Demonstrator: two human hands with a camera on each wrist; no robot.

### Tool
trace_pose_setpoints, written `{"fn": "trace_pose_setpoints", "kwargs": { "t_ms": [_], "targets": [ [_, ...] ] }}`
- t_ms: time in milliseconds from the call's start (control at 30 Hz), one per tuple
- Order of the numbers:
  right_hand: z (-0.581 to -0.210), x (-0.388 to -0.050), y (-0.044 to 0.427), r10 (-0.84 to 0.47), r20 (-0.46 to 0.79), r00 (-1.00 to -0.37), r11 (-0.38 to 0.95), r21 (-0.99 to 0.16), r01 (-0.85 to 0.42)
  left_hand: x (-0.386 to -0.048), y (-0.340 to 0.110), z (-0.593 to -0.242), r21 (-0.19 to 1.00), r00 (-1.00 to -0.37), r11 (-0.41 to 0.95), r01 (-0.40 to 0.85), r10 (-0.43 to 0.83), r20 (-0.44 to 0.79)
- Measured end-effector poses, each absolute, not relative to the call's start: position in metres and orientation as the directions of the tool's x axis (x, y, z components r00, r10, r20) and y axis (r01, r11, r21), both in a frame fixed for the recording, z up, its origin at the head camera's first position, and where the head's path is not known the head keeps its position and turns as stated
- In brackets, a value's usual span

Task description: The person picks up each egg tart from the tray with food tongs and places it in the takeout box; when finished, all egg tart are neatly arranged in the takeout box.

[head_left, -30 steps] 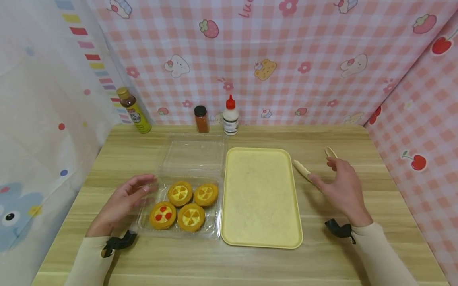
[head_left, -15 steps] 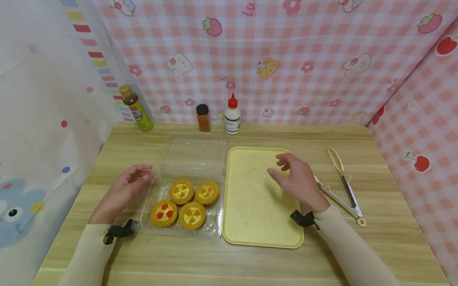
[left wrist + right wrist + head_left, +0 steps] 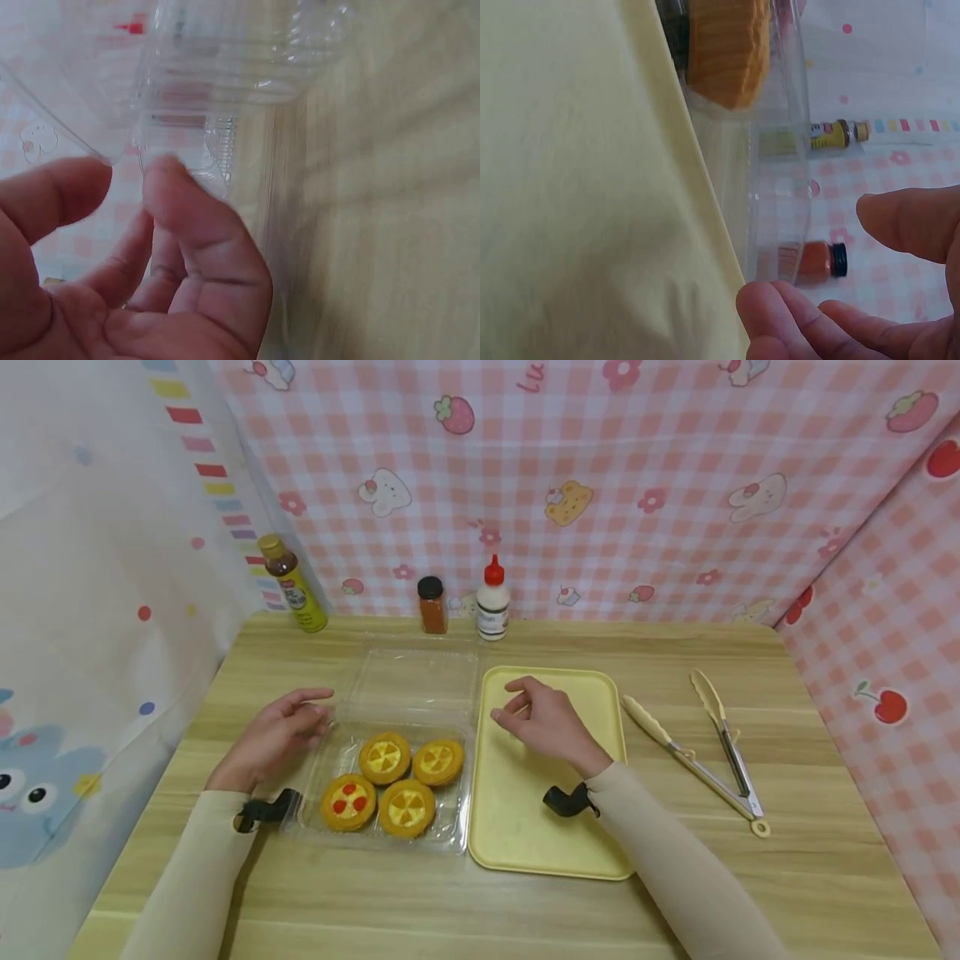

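Observation:
A hinged clear plastic box (image 3: pixel 444 814) lies with its lid (image 3: pixel 416 681) laid back, holding several small tarts (image 3: pixel 407 808). One tart (image 3: pixel 348 802) bears red spots; the others carry wedge-shaped pieces. At the box's left side is my left hand (image 3: pixel 273 739), fingers loosely bent and holding nothing. In the left wrist view, the thumb and a finger are close to the clear plastic box (image 3: pixel 225 67); I cannot tell whether they touch it. My right hand (image 3: pixel 547 724) hovers over the left part of a yellow tray (image 3: pixel 525 835), with thumb and fingers apart and nothing between them.
Metal tongs (image 3: pixel 708 772) with cream tips lie spread on the table right of the tray. Along the back stand a yellow-labelled bottle (image 3: pixel 300 593), a black-capped spice jar (image 3: pixel 432 607) and a white squeeze bottle (image 3: pixel 492 606). Patterned cloth hangs at the back and sides.
My right hand has left the tongs, which now lie on the table, and moved left across the tray towards the box. My left hand stays near the box's left side, shifting slightly.

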State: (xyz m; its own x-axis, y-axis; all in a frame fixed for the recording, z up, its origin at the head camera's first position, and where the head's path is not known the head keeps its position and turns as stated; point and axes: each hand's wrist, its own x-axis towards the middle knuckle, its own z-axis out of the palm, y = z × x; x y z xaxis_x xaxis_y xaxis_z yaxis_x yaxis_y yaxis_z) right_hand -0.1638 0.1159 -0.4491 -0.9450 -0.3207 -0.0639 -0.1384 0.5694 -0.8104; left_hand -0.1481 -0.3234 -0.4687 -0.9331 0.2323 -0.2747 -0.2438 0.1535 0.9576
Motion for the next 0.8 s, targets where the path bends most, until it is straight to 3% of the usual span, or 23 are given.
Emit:
{"fn": "trace_pose_setpoints", "kwargs": {
  "t_ms": [400,800],
  "targets": [
    [-0.463,-0.164,0.075,-0.35,-0.215,-0.912,0.464,-0.885,0.031,-0.157,-0.324,-0.475,0.954,-0.886,0.024,-0.299,0.363,-0.287],
    [-0.468,-0.16,0.067,-0.382,-0.176,-0.907,0.198,-0.974,0.105,-0.153,-0.332,-0.479,0.962,-0.899,-0.129,-0.24,0.403,-0.171]
  ]
}}
